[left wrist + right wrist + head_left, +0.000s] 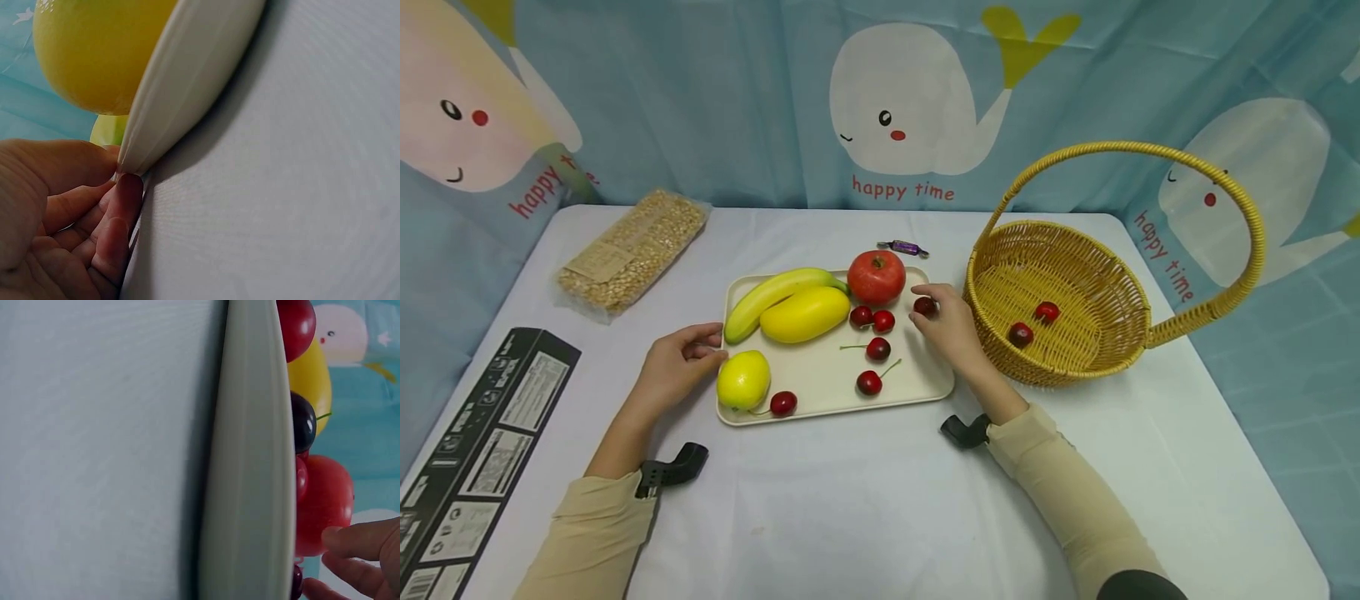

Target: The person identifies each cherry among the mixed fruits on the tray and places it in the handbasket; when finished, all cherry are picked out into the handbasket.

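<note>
My left hand [676, 371] pinches the left rim of a cream tray [820, 379], thumb above and fingertips below in the left wrist view. Beside it a lemon [743, 379] sits in the tray's front left corner, with a cherry [783, 404] close by. My right hand [951, 329] reaches over the right rim, thumb and fingers spread about a dark cherry [926, 307]. In the right wrist view the thumb stands apart from that cherry [296, 581]. A banana [775, 300], a yellow mango [805, 315], a red apple-like fruit [876, 277] and several more cherries [877, 349] share the tray.
At right stands a yellow wicker basket [992, 346] with a tall handle, two red cherries [1021, 335] inside. A purple-wrapped candy [904, 247] lies behind the tray. A bag of grains [632, 250] and a long black box [486, 450] are at left.
</note>
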Motion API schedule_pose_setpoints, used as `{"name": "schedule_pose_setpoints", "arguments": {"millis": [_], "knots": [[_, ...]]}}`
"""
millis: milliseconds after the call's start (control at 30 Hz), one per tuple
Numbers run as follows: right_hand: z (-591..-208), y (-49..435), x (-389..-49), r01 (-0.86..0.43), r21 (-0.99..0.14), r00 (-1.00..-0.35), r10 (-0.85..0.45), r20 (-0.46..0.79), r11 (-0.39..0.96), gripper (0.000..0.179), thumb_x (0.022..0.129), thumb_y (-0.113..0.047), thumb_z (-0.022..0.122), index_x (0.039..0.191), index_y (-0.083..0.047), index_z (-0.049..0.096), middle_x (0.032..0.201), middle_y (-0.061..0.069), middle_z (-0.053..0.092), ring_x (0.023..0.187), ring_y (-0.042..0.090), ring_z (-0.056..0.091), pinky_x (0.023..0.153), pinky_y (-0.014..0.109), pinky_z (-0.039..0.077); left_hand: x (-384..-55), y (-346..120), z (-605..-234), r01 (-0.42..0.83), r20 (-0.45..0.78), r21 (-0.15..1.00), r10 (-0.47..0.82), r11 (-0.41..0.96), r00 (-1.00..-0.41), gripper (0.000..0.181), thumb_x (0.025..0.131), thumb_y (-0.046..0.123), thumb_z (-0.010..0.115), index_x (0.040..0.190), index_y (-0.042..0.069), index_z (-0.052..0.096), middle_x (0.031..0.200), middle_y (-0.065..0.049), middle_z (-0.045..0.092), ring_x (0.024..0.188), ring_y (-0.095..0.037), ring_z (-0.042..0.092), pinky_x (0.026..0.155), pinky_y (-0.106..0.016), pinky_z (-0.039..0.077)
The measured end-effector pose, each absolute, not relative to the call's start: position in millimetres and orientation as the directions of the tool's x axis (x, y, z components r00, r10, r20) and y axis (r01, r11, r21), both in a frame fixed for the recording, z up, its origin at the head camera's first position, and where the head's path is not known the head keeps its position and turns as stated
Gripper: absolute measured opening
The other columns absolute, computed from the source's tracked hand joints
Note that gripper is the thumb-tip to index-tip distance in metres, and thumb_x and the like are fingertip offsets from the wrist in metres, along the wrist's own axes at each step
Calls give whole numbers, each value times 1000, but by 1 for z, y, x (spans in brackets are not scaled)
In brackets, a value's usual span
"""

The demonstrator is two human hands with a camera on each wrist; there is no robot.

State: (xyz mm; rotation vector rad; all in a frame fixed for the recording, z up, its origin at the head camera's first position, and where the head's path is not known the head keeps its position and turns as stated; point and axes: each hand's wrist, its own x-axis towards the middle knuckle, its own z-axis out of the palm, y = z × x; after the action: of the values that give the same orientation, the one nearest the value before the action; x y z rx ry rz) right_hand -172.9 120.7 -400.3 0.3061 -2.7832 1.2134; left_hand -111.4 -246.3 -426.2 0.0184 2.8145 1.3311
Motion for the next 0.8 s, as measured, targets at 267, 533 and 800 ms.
{"name": "schedule_pose_setpoints", "arguments": {"millis": [267, 533, 800], "knots": [[-401, 121, -174, -144, -727, -984, -172, 37, 672, 34, 81, -4, 68, 114, -2, 63, 103, 15, 59, 87, 24, 53, 72, 32, 43, -112, -247, -428, 7, -11, 782, 25, 624, -1000, 45, 88, 15, 63, 126, -6, 51, 104, -18, 59, 74, -3, 50, 62, -9, 41], [-402, 119, -177, -133, -697, -975, -219, -36, 705, 33, 82, -3, 67, 114, -2, 62, 106, 12, 62, 93, 22, 56, 81, 35, 46, -112, -247, -427, 28, 9, 782, 33, 622, -999, 44, 87, 14, 63, 125, -6, 52, 103, -18, 59, 73, 0, 50, 61, -8, 41], [-402, 120, -176, -148, -683, -971, -235, -35, 715, 32, 82, -6, 68, 113, -3, 62, 108, 11, 62, 93, 21, 56, 81, 34, 46, -111, -246, -425, 22, -1, 788, 36, 616, -999, 45, 87, 15, 63, 125, -7, 51, 103, -19, 59, 73, 1, 50, 62, -8, 41]]}}
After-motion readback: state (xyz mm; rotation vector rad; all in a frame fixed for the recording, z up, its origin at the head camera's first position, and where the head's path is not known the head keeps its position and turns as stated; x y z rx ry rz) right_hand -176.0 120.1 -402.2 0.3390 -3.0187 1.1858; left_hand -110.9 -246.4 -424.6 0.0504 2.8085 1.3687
